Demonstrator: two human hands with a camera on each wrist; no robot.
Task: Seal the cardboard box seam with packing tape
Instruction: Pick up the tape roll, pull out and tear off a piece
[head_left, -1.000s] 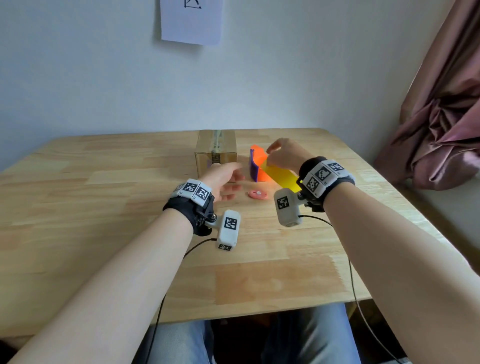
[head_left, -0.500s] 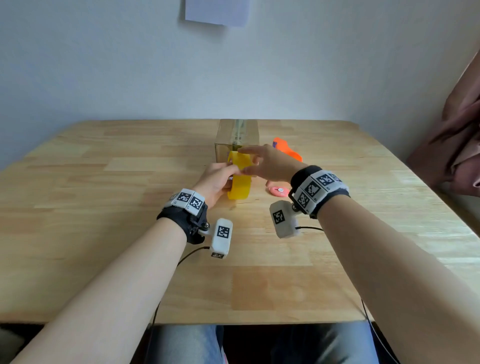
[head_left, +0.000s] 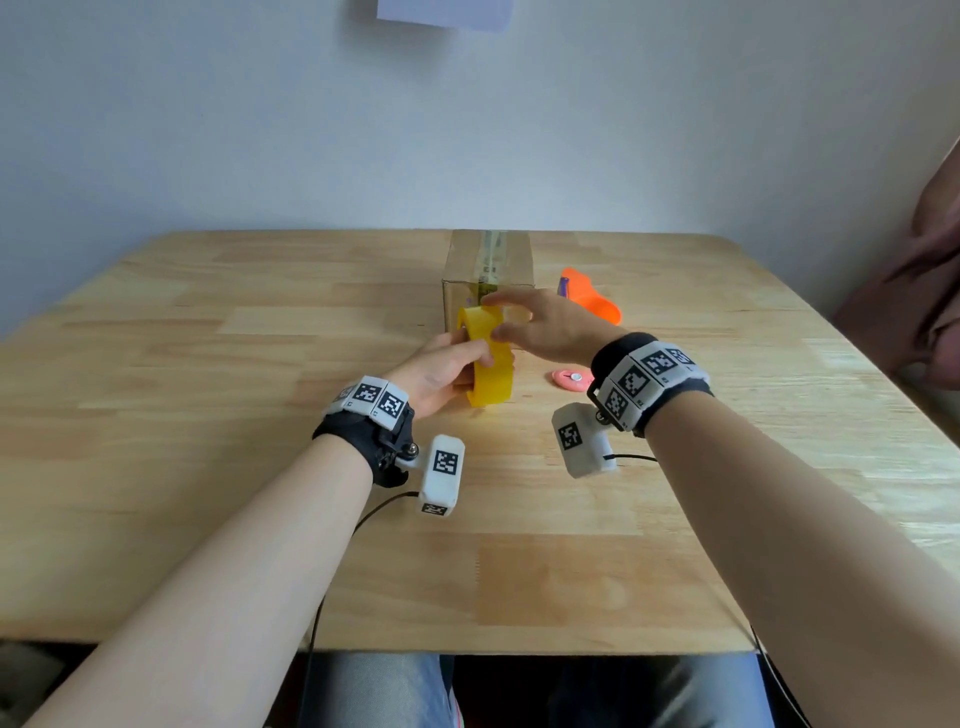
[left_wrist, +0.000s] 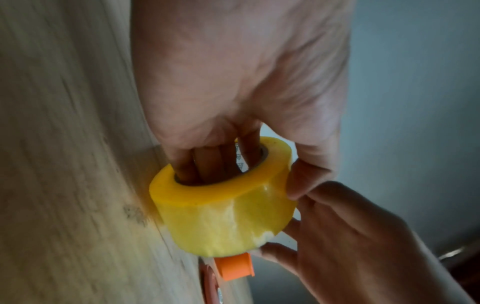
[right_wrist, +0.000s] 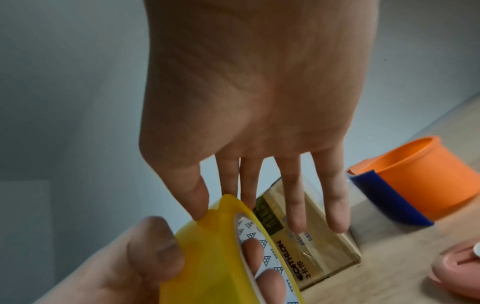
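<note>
A yellow roll of packing tape (head_left: 491, 364) stands on edge just above the table, in front of the cardboard box (head_left: 488, 260). My left hand (head_left: 441, 374) grips the roll, fingers pushed through its core (left_wrist: 207, 164) and thumb on the outside. My right hand (head_left: 545, 327) reaches over from the right with straight fingers. Its thumb tip (right_wrist: 200, 205) touches the roll's outer face (right_wrist: 207, 257). The box (right_wrist: 311, 236) is closed, with a clear strip running along its top seam.
An orange tape dispenser (head_left: 592, 301) with a blue edge lies right of the box. A pink disc (head_left: 570, 378) sits on the wooden table (head_left: 208, 415) under my right wrist. A pink curtain (head_left: 930, 291) hangs at the far right. The wall stands behind the table.
My right hand carried the yellow roll from beside the dispenser leftward to in front of the box. My left hand took hold of it through the core.
</note>
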